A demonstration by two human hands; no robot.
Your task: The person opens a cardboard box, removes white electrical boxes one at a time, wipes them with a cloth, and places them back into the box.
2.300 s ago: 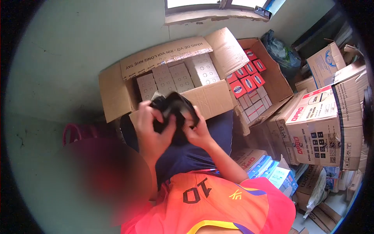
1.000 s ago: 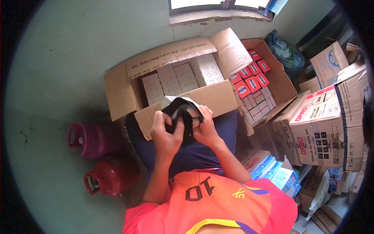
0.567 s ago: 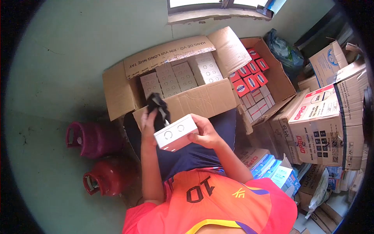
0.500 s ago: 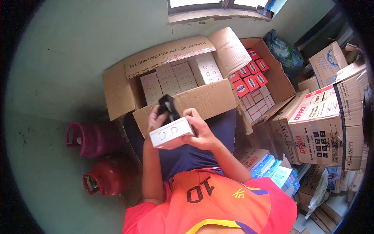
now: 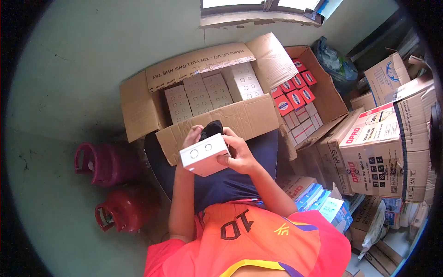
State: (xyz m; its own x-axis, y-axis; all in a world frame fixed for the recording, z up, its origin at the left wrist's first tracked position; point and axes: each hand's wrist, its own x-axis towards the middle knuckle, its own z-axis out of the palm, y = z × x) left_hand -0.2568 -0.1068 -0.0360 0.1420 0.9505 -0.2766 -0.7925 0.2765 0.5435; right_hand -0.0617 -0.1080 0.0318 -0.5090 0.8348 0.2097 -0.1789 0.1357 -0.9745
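Note:
My right hand (image 5: pixel 240 154) grips a white box (image 5: pixel 204 154) with two printed circles on its top end, fingers at the back and thumb on the near side. Behind that box my left hand (image 5: pixel 192 136) is closed on a black cloth-like item (image 5: pixel 212 130), its lower fingers hidden by the box. Both hands are over my lap, in front of an open carton (image 5: pixel 240 117) that holds rows of white boxes (image 5: pixel 198 95) with similar circles.
Right of the carton, another carton (image 5: pixel 328 99) holds red boxes (image 5: pixel 295 98) and smaller white ones. Large OPRO cartons (image 5: pixel 369 147) are stacked at the right. A purple cylinder (image 5: pixel 110 164) and a red cylinder (image 5: pixel 131 207) stand at the left. A plastic bag (image 5: pixel 339 67) lies behind.
Earlier both hands held the black item; then the white box came into view in my right hand. Since half a second ago, the black item has shifted right and lower behind the box.

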